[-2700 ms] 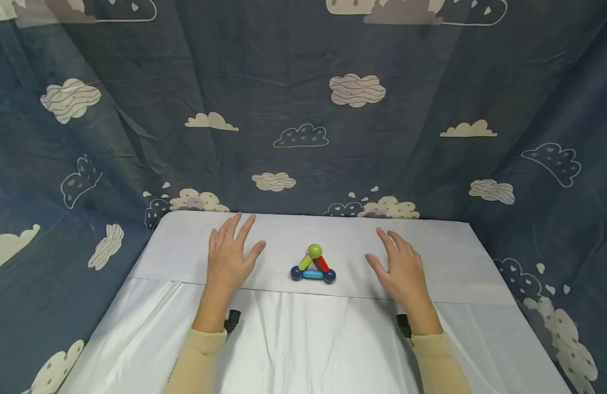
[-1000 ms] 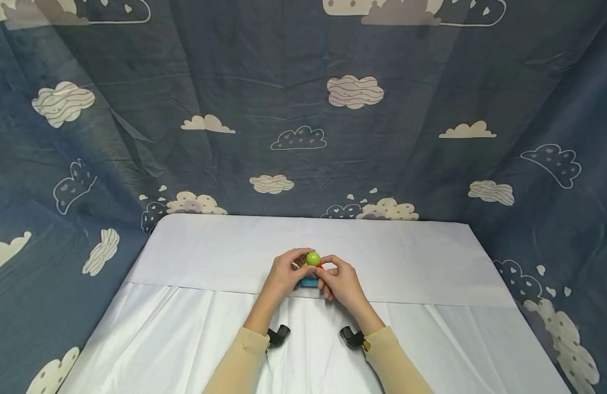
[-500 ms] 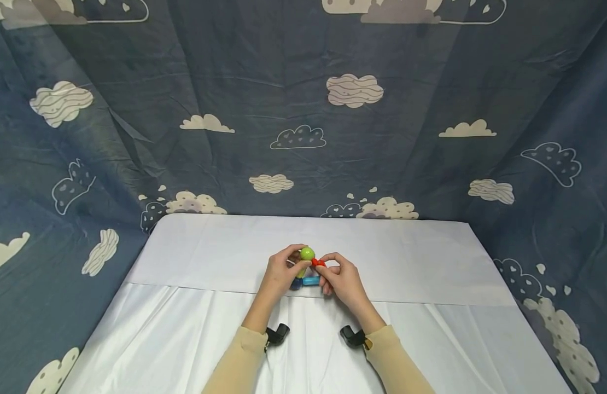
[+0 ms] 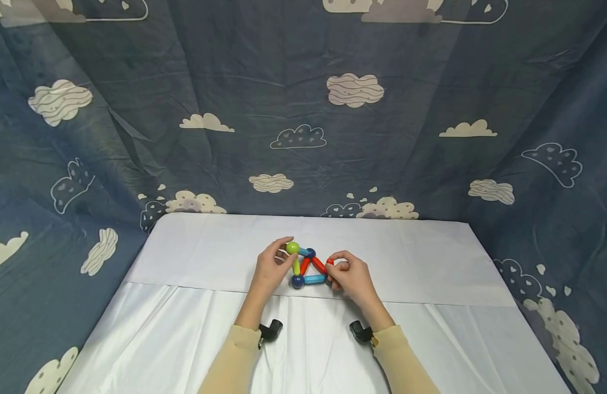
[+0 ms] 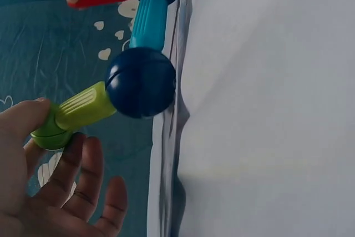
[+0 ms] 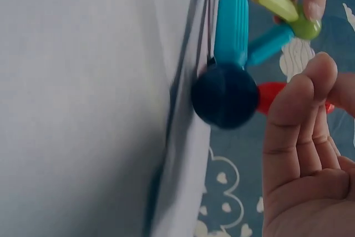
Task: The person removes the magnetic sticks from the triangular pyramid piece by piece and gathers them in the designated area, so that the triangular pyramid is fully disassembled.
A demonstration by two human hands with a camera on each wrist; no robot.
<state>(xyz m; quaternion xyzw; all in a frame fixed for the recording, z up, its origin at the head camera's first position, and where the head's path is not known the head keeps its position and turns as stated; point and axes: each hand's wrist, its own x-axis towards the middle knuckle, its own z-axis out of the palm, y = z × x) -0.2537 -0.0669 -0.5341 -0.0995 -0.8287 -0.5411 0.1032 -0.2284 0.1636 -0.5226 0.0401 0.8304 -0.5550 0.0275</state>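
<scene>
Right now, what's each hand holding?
Left hand: pinches the green ball.
Right hand: pinches a red rod.

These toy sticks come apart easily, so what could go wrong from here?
The left hand pinches only the green ball, so the hanging sticks may drop off. The right hand pinches a red stick; pulling could split the frame. A loose blue ball might roll across the table.

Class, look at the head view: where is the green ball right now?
The green ball sits at the upper left of the magnetic rod toy, pinched by the left hand, just left of a dark blue ball, above the white table.
</scene>
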